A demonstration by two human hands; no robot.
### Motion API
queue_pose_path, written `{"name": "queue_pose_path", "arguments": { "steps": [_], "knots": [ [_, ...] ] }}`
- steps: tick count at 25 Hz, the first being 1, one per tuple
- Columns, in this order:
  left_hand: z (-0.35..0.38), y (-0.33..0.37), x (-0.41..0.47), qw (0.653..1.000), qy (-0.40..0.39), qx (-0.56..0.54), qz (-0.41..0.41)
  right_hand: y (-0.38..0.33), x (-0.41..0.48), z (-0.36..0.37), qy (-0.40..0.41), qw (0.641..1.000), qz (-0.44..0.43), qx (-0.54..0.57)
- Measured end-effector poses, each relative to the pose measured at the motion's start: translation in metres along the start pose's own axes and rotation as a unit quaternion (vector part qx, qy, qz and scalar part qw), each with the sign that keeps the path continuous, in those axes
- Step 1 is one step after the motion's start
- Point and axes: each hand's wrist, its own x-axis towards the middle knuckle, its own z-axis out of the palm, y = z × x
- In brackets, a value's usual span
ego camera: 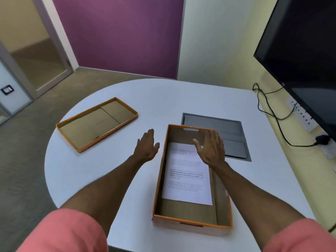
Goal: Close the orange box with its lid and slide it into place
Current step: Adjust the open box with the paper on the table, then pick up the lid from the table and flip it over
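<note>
The orange box (pixel 189 223) stands uncovered on the white table (pixel 127 179), just right of centre, with a printed white sheet (pixel 187 179) lying flat inside it. Its lid (pixel 96 124) lies upside down at the table's left, apart from the box. My left hand (pixel 147 148) hovers above the table between lid and box, fingers spread and empty. Over the far right part of the box floats my right hand (pixel 211 149), palm turned left, fingers apart, holding nothing.
A grey cable hatch (pixel 232 135) is set into the table behind the box. A large dark screen (pixel 305 51) hangs on the right wall, with black cables (pixel 272 113) and a power strip (pixel 301 115) below it. The table's rounded edge falls off to the left.
</note>
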Motion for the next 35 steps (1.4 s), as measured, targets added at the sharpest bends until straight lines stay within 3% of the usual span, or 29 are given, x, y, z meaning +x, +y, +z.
{"name": "queue_pose_path", "arguments": {
  "steps": [8,15,21,28,35],
  "knots": [
    [-0.08,-0.047,0.01,0.989,0.053,0.133,0.025,-0.121,0.043,0.01,-0.048,0.995,-0.072,0.039],
    [-0.154,-0.127,0.044,0.981,0.048,0.186,-0.001,-0.224,0.077,0.05,-0.043,0.991,-0.121,0.023],
    [-0.201,-0.226,0.09,0.979,0.011,0.205,-0.014,-0.318,0.114,0.101,-0.057,0.992,-0.112,0.014],
    [-0.207,-0.319,0.144,0.973,-0.04,0.227,-0.019,-0.405,0.131,0.186,-0.125,0.986,-0.107,0.003],
    [-0.15,-0.379,0.17,0.964,-0.146,0.218,-0.043,-0.417,0.135,0.262,-0.201,0.977,-0.07,-0.032]
  ]
}}
